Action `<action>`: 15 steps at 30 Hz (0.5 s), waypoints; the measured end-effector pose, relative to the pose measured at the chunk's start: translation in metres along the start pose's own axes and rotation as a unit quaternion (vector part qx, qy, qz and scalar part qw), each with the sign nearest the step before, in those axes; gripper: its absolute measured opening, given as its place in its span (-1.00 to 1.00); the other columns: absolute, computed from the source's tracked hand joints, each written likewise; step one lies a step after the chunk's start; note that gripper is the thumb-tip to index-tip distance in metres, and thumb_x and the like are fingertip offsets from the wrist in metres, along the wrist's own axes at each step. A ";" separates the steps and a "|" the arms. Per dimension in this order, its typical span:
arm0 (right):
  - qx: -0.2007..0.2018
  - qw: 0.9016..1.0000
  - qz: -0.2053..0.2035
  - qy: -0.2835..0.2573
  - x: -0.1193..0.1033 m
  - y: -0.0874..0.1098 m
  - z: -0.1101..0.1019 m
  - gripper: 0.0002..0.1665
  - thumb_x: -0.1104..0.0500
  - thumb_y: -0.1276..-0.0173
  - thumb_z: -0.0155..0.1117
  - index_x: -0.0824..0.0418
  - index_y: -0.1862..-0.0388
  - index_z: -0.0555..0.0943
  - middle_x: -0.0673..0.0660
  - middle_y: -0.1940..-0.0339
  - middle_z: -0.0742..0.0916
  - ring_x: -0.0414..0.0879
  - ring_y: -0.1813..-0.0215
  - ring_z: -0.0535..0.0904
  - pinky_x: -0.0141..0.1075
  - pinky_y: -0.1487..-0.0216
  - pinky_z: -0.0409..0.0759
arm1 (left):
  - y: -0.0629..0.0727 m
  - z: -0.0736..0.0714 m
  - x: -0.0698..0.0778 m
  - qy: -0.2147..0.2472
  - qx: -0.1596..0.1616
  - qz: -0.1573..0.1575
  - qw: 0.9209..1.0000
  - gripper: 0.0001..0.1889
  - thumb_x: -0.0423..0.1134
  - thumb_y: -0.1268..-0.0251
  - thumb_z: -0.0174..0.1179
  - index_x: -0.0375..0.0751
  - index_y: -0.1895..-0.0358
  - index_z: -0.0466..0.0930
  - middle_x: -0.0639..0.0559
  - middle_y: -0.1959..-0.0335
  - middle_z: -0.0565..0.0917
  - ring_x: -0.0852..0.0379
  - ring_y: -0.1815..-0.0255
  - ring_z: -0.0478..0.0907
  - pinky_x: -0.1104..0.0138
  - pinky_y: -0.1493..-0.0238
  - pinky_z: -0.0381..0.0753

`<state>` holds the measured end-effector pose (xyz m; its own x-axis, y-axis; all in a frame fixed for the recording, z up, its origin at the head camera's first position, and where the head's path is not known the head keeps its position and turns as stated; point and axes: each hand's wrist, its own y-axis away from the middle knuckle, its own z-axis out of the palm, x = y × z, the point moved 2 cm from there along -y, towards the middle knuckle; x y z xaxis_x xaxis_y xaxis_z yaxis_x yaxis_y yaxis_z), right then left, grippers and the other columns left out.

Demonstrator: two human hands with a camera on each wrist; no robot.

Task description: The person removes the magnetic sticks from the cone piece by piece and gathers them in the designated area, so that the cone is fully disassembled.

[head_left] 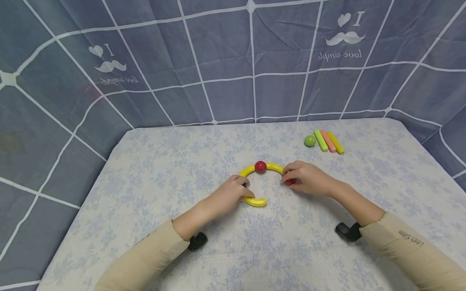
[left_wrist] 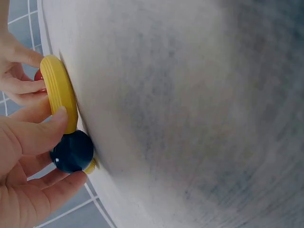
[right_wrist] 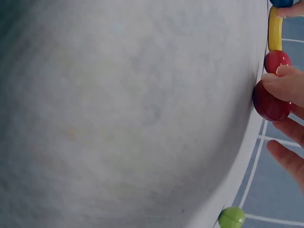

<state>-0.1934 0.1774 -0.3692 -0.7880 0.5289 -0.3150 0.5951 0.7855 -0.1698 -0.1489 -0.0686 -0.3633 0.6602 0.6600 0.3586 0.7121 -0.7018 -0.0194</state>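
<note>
Fingers gripping: my left hand (head_left: 231, 193) pinches the near yellow curve (head_left: 257, 202), touching a blue ball (left_wrist: 75, 153); right hand (head_left: 308, 178) holds the rightmost red ball (right_wrist: 268, 103). All likely light, stiff, slick; best taken by their sides.

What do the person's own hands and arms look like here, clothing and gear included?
The left hand and right hand are ungloved. The left sleeve and right sleeve are plain beige; the right has dark lettering, only partly legible. A black piece shows by the left cuff and another by the right cuff. No cables are visible.
</note>
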 end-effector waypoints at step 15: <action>0.020 0.998 0.046 -0.035 0.016 -0.007 -0.004 -0.60 0.45 -0.03 0.39 0.25 0.09 0.65 0.09 0.11 0.66 -0.02 0.05 0.57 -0.13 0.03 0.56 | 0.012 0.002 0.010 -0.016 0.002 -0.013 1.000 -0.69 -0.51 -0.26 0.09 -0.09 0.09 0.71 -0.18 -0.04 0.53 -0.14 -0.10 0.39 0.13 -0.14 0.44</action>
<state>-0.2110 0.1823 -0.3693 -0.7182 0.5727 -0.3953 0.6707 0.7211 -0.1738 -0.1335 -0.0703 -0.3615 0.6490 0.6860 0.3290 0.7296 -0.6838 -0.0135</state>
